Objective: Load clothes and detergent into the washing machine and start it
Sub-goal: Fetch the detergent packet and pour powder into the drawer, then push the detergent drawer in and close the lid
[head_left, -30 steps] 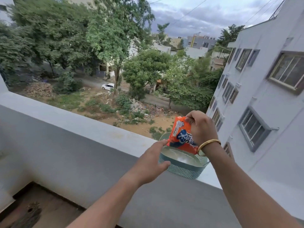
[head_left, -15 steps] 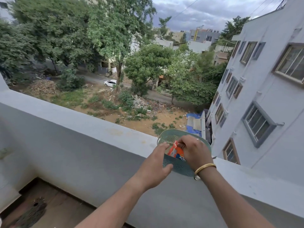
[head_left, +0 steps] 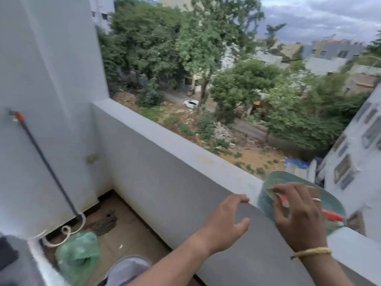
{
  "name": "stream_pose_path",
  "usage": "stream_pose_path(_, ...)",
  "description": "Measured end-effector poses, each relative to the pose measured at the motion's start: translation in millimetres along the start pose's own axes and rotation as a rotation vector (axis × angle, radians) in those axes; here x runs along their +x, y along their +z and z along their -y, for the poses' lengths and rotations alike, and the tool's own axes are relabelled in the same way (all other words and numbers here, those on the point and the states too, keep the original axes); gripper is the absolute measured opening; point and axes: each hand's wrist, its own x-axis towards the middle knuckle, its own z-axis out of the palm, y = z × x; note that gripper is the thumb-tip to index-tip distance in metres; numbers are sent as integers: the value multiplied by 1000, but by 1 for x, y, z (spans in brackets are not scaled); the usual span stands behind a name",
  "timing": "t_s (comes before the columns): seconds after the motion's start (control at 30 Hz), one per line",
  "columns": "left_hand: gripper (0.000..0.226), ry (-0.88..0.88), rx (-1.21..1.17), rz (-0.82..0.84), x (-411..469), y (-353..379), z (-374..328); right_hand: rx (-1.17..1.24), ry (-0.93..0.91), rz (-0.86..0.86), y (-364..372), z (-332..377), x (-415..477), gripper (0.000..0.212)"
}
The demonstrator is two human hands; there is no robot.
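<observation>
Precariously, a teal basket [head_left: 268,205] sits atop the balcony ledge [head_left: 185,149], the right hand [head_left: 299,215] pinching an orange detergent sachet [head_left: 332,216] inside while the left hand [head_left: 224,221] hovers spread and empty beside it; one nudge could tip everything streetward.

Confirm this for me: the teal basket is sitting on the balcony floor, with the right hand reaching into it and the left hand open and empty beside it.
Not quite. In the head view the teal basket sits on top of the balcony ledge, not on the floor. The rest holds: the right hand reaches into it, over the orange packet, and the left hand is open and empty beside it.
</observation>
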Motion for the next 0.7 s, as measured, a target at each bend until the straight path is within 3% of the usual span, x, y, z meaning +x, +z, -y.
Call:
stream_pose_path(0.1, 40, -112, -9, -59, -39, -37, 22, 259, -40, 65, 30, 63, -8, 16)
stream_pose_path(0.33, 41, -351, 86, -493, -186, -163, 100, 562, -285, 328, 118, 264, -42, 18)
stream_pose_path(0.5, 2, -464, 84, -739, -312, -240, 130, 709, -420, 401, 140, 401, -72, 10)
stream_pose_path(0.7, 28, -635, 2, -957, -457, -283, 160, 774, -541, 524, 151, 531, -130, 5)
